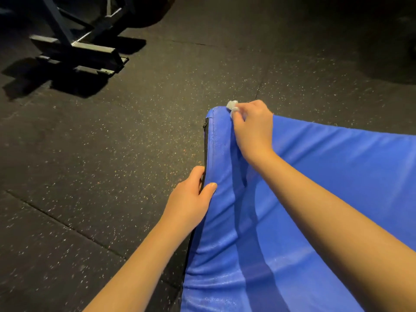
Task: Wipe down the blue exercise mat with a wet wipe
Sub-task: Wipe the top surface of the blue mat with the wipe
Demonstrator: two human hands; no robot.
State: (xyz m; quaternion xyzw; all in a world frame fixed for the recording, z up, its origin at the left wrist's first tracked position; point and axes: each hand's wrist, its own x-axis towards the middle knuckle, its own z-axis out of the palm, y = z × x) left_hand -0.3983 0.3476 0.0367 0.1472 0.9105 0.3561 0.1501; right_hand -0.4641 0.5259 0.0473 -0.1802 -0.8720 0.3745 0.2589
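Thick blue vinyl-covered exercise mat point(315, 188) lies on black rubber gym floor with coloured speckles point(101, 143), filling the lower right of the head view. Its far left corner sits near frame centre. A black zipper strip point(206, 145) runs down the mat's left side edge.

Right hand point(252, 126) is at that far corner, fingers curled and pinching a small bunched white wet wipe point(233, 106). The wipe is pressed on the mat's corner edge; only a small bit of it shows past the fingertips.

Left hand point(191, 194) grips the mat's left edge nearer the person: thumb lies on top of the blue surface, fingers wrap down over the side along the zipper strip.

Mat surface shows wrinkles and a faint sheen near the bottom of the frame; cannot tell if that is moisture or just lighting.

Upper left: grey metal base of a gym machine frame point(78, 50) stands on the floor, well apart from the mat.
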